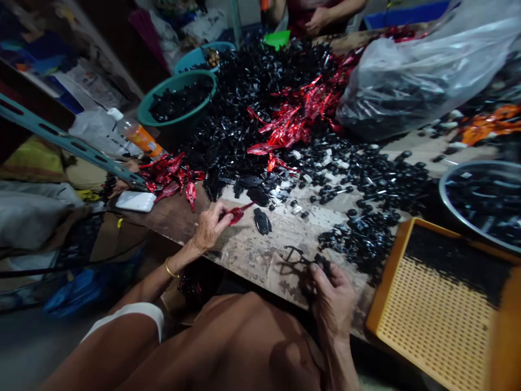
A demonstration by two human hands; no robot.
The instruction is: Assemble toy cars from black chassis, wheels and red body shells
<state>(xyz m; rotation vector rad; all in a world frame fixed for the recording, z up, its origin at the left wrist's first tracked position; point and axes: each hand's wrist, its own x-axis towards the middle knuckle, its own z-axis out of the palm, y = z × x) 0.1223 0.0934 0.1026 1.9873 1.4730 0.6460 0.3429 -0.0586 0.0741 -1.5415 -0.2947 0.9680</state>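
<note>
Over the table's front edge, my left hand (210, 224) is closed on a glossy red toy car body (236, 215) with a pointed end. Just right of it a flat black plastic piece (262, 222) lies apart on the worn wooden table (280, 239). My right hand (334, 290) pinches a small black plastic part (323, 263), mostly hidden by the fingers. Beside those fingers is a thin black frame-like piece (293, 254); whether it joins the held part I cannot tell. Small black wheel-and-axle pieces (362, 233) are heaped beyond my right hand.
Black parts and red bodies (301, 117) pile up behind. Left stand a green basin (177, 98), a bottle (138, 133) and a phone (135, 201). Right are a yellow perforated tray (435, 315), a metal bowl (443, 190) and a plastic bag (427, 70). Another person's hand (319, 20) shows across the table.
</note>
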